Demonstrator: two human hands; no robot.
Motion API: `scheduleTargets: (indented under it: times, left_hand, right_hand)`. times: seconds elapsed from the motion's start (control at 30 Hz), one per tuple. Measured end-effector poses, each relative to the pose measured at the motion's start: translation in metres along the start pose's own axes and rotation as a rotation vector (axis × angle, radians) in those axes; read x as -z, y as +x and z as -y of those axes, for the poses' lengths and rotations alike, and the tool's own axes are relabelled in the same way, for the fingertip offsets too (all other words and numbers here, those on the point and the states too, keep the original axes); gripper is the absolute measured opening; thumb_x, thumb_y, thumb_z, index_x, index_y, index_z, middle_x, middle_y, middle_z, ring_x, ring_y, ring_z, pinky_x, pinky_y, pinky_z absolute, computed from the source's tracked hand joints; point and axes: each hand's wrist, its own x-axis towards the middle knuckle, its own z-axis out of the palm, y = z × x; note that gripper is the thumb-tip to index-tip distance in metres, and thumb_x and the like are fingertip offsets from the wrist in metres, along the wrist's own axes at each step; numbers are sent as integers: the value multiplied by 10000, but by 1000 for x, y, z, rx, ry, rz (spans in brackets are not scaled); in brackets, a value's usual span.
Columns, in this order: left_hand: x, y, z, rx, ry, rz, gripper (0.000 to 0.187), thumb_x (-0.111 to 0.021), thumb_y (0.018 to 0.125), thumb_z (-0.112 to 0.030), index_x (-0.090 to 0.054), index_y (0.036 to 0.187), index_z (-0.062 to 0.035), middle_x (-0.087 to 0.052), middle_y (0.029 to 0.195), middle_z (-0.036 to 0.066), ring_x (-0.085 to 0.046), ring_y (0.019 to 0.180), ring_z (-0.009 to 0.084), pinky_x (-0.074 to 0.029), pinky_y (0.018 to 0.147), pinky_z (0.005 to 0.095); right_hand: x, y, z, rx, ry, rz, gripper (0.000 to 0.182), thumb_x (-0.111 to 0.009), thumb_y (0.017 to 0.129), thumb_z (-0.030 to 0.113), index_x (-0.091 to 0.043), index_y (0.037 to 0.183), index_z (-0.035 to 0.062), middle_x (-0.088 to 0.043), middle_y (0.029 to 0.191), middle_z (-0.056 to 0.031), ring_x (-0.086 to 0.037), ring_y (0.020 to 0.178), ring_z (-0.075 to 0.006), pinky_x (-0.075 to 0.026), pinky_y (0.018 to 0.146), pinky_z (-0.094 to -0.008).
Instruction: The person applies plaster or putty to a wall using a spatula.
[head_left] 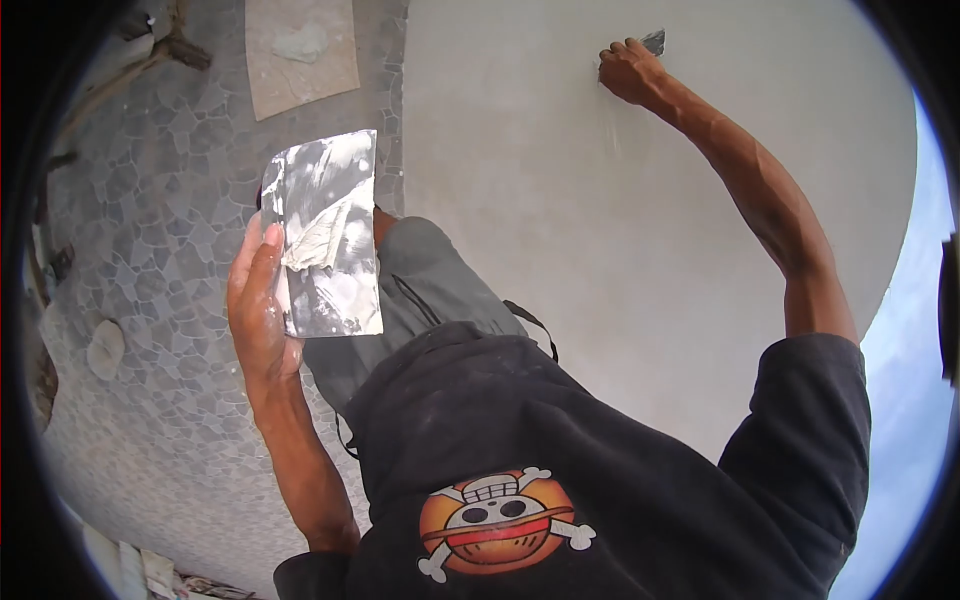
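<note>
My left hand (258,300) is closed around the edge of a flat metal plate (358,285), thumb lying on its near face. White putty (318,240) is smeared over the plate, with a thicker lump near its middle. Far up and to the right, my right hand (628,75) grips a putty knife; only part of its dark blade (654,42) shows past the fingers. That hand is at the pale, smooth wall (560,230), and the blade seems to lie against it. The knife's handle is hidden in my fist.
A grey stone-patterned floor (170,230) spreads along the left. On it lies a pale board (290,92) bearing a heap of white putty (300,43), beside the wall's foot. A round pale piece (105,349) is farther left. Wooden pieces (185,48) stand at the upper left.
</note>
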Motion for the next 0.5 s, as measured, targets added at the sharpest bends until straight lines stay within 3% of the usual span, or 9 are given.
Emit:
scheduleTargets:
  times: [0.07,0.2,0.3,0.4,0.5]
  left_hand:
    - [-6,-1,-3,-6,20,12,586,-578,977,-148,-338,1428,139,-570,1290,201,-635,1100,207,-518,923,314]
    - [-14,-4,-9,-1,26,83,512,-563,984,-165,-412,1387,113,-612,1221,173,-650,1047,186,-517,904,303]
    - [-13,-5,-13,-1,67,139,543,-555,992,-187,-377,1403,120,-603,1231,173,-637,1060,180,-515,896,293]
    - [-11,-2,-10,1,41,128,494,-555,986,-168,-429,1378,107,-613,1223,166,-647,1050,174,-519,888,297]
    - [-14,-3,-7,-44,57,74,528,-558,987,-169,-394,1399,118,-595,1251,180,-631,1093,180,-519,894,299]
  right_hand:
    - [14,-24,25,-45,10,77,99,-661,793,122,-728,723,104,-658,869,-41,-614,917,-208,-448,793,-351]
    - [36,-83,69,-92,75,59,87,-648,784,96,-734,769,92,-643,920,-45,-592,950,-205,-435,831,-347]
    - [52,-129,102,-84,83,-15,87,-646,778,90,-731,783,76,-631,937,-61,-583,955,-216,-430,848,-352]
    - [56,-158,133,-52,54,-46,81,-653,770,107,-722,765,66,-626,932,-73,-579,961,-230,-423,857,-353]
    - [66,-151,133,-49,266,95,102,-635,798,95,-707,732,69,-641,858,-79,-610,877,-242,-455,787,-371]
